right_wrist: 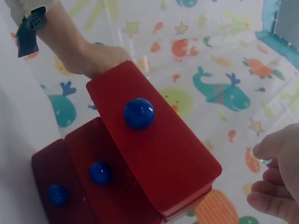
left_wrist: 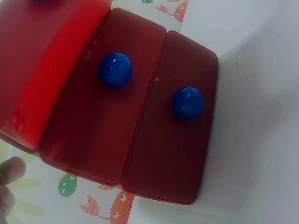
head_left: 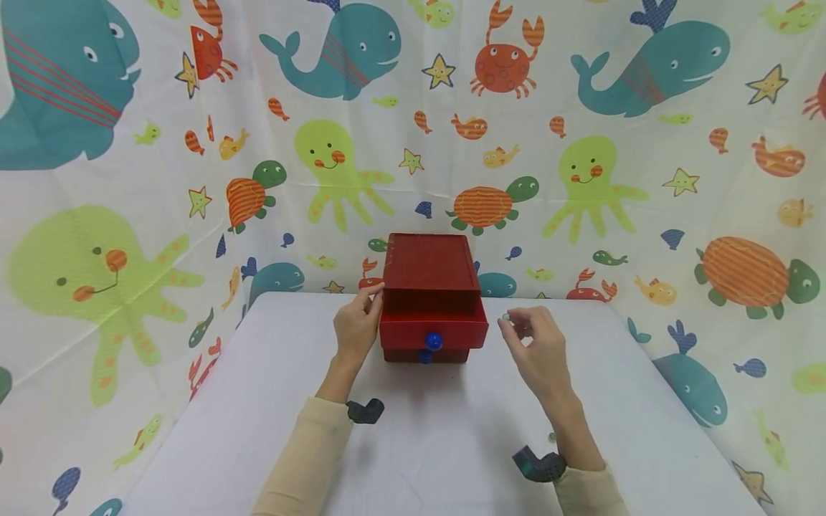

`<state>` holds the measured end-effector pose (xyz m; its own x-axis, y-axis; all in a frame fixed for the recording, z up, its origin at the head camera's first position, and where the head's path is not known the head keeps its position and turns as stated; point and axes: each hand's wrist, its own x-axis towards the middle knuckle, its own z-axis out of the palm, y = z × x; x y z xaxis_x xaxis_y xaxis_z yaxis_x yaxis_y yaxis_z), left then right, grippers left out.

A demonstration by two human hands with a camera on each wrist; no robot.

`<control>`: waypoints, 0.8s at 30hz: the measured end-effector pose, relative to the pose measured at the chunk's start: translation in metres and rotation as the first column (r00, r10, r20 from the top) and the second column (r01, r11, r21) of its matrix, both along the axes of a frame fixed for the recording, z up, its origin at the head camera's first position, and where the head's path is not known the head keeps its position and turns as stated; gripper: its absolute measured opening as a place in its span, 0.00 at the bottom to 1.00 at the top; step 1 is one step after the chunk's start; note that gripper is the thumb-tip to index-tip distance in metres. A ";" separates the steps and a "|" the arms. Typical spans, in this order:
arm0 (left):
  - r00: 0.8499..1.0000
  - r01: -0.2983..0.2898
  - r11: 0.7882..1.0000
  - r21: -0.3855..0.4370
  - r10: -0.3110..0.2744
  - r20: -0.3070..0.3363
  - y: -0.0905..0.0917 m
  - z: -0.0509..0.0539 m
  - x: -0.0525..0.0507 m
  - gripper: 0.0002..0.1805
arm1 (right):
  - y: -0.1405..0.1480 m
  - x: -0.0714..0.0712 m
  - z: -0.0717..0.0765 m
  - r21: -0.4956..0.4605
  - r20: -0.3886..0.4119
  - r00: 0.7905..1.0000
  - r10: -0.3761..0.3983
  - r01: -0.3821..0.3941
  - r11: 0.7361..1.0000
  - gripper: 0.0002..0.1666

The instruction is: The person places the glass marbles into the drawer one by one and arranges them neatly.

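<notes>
A white backdrop (head_left: 400,43) printed with whales, octopuses, turtles and crabs stands behind and to the left and right of a white table (head_left: 258,430). Near the table's far edge, about midway between left and right, sits a red cabinet (head_left: 429,261) with three stacked drawers. Beige sleeves (head_left: 310,459) reach in from the near side. The top drawer (head_left: 406,335) is pulled out toward the near side, jutting past the two below it. At the cabinet's left, the left hand (head_left: 357,326) touches the upper side wall with its fingertips, the fingers loosely extended rather than wrapped around anything. To the right of the drawer and apart from it, the right hand (head_left: 538,351) is raised, thumb and index finger pinching a small pale object (head_left: 506,317) at their tips; its exact shape is too small to tell. A dark wrist device (head_left: 366,411) is worn on the left arm, and a similar one on the right. Each drawer front carries a round, glossy blue knob (left_wrist: 115,69). Another small pale piece (head_left: 552,436) lies on the table's right half, just beside the right wrist.
</notes>
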<state>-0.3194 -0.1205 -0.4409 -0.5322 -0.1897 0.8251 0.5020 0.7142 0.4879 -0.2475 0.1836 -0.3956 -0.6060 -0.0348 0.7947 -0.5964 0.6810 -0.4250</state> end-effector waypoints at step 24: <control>1.000 0.010 1.000 0.021 -0.010 0.010 0.000 0.000 0.000 0.10 | -0.022 -0.027 0.002 0.089 0.073 0.995 0.073 -0.080 0.993 0.14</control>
<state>-0.3193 -0.1202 -0.4407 -0.5425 -0.2010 0.8157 0.5042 0.6987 0.5075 -0.2746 0.1615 -0.3937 -0.6527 -0.1543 0.7418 -0.6194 0.6726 -0.4051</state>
